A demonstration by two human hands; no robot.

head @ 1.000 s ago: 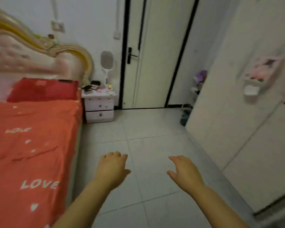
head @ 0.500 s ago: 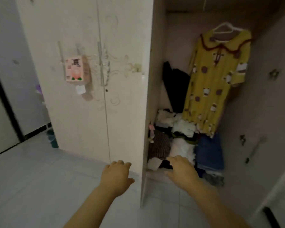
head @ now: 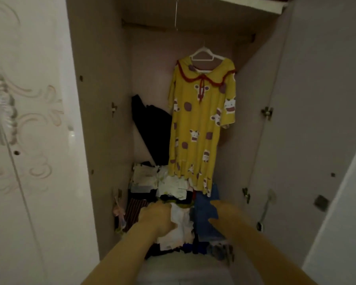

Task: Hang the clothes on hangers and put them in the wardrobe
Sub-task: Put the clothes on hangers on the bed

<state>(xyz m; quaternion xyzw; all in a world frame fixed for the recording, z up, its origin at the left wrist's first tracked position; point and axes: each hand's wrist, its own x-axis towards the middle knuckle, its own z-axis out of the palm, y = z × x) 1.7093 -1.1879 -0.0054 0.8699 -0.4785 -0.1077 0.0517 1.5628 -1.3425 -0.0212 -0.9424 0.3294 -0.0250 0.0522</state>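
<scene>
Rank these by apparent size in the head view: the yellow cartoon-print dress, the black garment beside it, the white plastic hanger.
1. Yellow cartoon-print dress, largest.
2. Black garment, its right edge partly hidden behind the dress.
3. White plastic hanger, smallest.

This is a bedroom corner in a home, right in front of an open wardrobe (head: pixel 103 99). A yellow dress (head: pixel 199 124) with little cows on it hangs from a white hanger (head: pixel 203 53) under the rail (head: pixel 152 27). A messy pile of clothes (head: pixel 173 186) lies at the bottom, with a black garment (head: pixel 152 128) leaning behind it. The shut door (head: pixel 29 120) on the left has curly patterns, and the open door (head: pixel 317 99) on the right shows its metal hinges (head: pixel 267 112).
</scene>
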